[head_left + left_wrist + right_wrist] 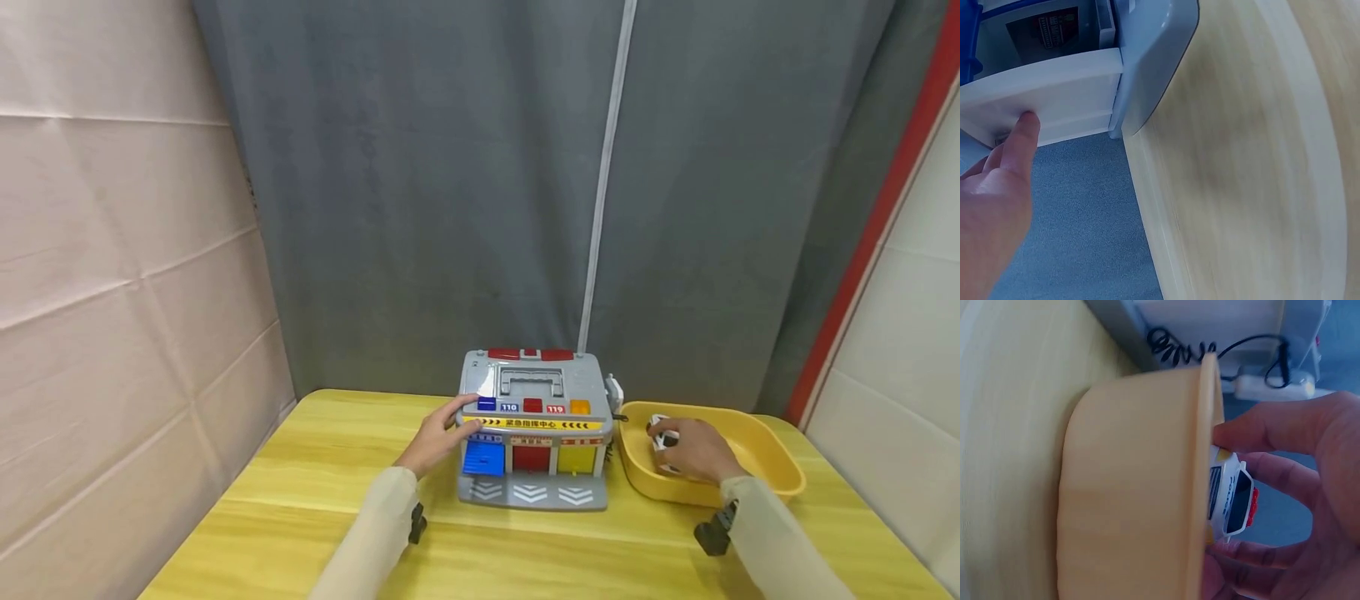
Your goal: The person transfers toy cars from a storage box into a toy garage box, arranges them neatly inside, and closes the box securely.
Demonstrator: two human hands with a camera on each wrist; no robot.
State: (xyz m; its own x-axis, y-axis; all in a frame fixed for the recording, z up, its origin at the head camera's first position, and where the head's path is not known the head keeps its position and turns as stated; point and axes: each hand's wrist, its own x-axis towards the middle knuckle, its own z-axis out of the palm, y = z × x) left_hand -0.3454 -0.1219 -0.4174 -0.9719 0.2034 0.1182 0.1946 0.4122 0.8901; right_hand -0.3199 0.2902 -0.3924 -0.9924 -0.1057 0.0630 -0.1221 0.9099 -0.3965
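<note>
A grey toy emergency station stands on the table with its blue, red and yellow doors facing me. My left hand rests at its left front, the fingers on the roof edge. Close up in the left wrist view, a fingertip of that hand touches a pale panel of the station. My right hand reaches into a yellow basin to the right. Between thumb and fingers it holds a white toy police car with a red roof light; the basin wall partly hides the car in the right wrist view.
A white toy handset on a coiled black cord hangs at the station's right side, close to the basin. The wood-grain table runs back to a grey curtain. Pale cloth walls stand left and right.
</note>
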